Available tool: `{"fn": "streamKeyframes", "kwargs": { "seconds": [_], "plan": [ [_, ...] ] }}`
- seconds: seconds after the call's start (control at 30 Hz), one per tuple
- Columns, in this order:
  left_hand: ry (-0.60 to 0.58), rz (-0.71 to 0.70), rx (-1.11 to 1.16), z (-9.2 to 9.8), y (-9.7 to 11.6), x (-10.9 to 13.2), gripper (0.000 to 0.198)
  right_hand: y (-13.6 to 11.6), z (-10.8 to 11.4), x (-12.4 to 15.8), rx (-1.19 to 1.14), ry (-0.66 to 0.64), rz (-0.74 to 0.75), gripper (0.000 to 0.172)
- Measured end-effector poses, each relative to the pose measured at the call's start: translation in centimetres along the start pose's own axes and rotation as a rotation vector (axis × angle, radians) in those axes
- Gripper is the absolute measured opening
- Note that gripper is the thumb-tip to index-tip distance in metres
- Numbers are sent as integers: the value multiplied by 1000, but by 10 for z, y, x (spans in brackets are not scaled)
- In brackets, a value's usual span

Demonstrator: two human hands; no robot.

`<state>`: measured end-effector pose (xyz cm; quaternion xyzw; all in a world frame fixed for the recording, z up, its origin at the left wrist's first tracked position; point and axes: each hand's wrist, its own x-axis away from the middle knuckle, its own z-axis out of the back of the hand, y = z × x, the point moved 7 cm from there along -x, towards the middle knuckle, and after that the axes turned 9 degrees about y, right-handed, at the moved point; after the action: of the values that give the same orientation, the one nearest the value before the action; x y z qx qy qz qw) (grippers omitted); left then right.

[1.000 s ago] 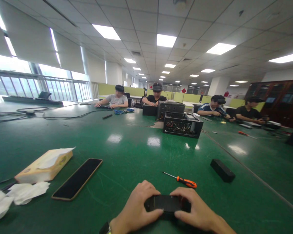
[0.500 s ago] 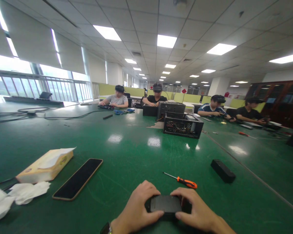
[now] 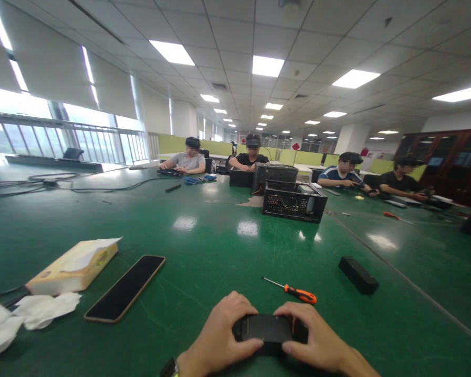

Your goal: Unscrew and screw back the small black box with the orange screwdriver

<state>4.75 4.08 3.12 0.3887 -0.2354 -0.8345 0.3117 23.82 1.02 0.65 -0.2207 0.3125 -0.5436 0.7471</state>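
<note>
A small flat black device (image 3: 266, 328) lies low over the green table (image 3: 204, 246) at the bottom middle of the view. My left hand (image 3: 220, 337) grips its left end, thumb pressed along the near edge and fingers curled over the far side. My right hand (image 3: 317, 340) grips the right end the same way. Just beyond my right hand lies a small screwdriver with an orange handle (image 3: 296, 294). A black rectangular block (image 3: 358, 274) rests further right.
A phone (image 3: 125, 288) lies face up to the left, beside a tissue box (image 3: 74, 265) and crumpled tissues (image 3: 27, 314). Open black computer cases (image 3: 294, 201) stand mid-table. Several people sit working along the far side. Cables (image 3: 63, 183) run at the far left.
</note>
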Motion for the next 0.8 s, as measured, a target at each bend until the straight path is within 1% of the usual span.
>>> {"fn": "streamKeyframes", "kwargs": {
  "seconds": [0.17, 0.3, 0.37, 0.43, 0.47, 0.53, 0.57, 0.67, 0.77, 0.8],
  "plan": [
    [-11, 13, -4, 0, 0, 0, 35, -1, 0, 0, -5, -4, -7, 52],
    [-20, 25, -3, 0, -1, 1, 34, -1, 1, 0, -10, 8, 26, 56],
    [-22, 34, -11, -1, -3, 1, 34, 0, 6, -3, -20, 58, 50, 51],
    [-21, 39, -21, -2, -4, 1, 34, 3, 19, -6, -10, 184, 56, 37],
    [-20, 40, -25, -2, -5, 1, 34, 7, 27, -8, 6, 264, 47, 32],
    [-18, 40, -33, -2, -6, 1, 34, 19, 44, -11, 62, 396, 4, 32],
    [-16, 43, -38, -2, -6, 0, 33, 27, 50, -12, 96, 432, -27, 32],
    [-5, 54, -54, -2, -7, -1, 31, 55, 60, -14, 170, 453, -143, 28],
    [11, 71, -71, -1, -9, -1, 31, 77, 61, -15, 124, 420, -219, 33],
    [17, 76, -75, 0, -9, -2, 31, 82, 60, -15, 92, 405, -228, 32]
  ]
}}
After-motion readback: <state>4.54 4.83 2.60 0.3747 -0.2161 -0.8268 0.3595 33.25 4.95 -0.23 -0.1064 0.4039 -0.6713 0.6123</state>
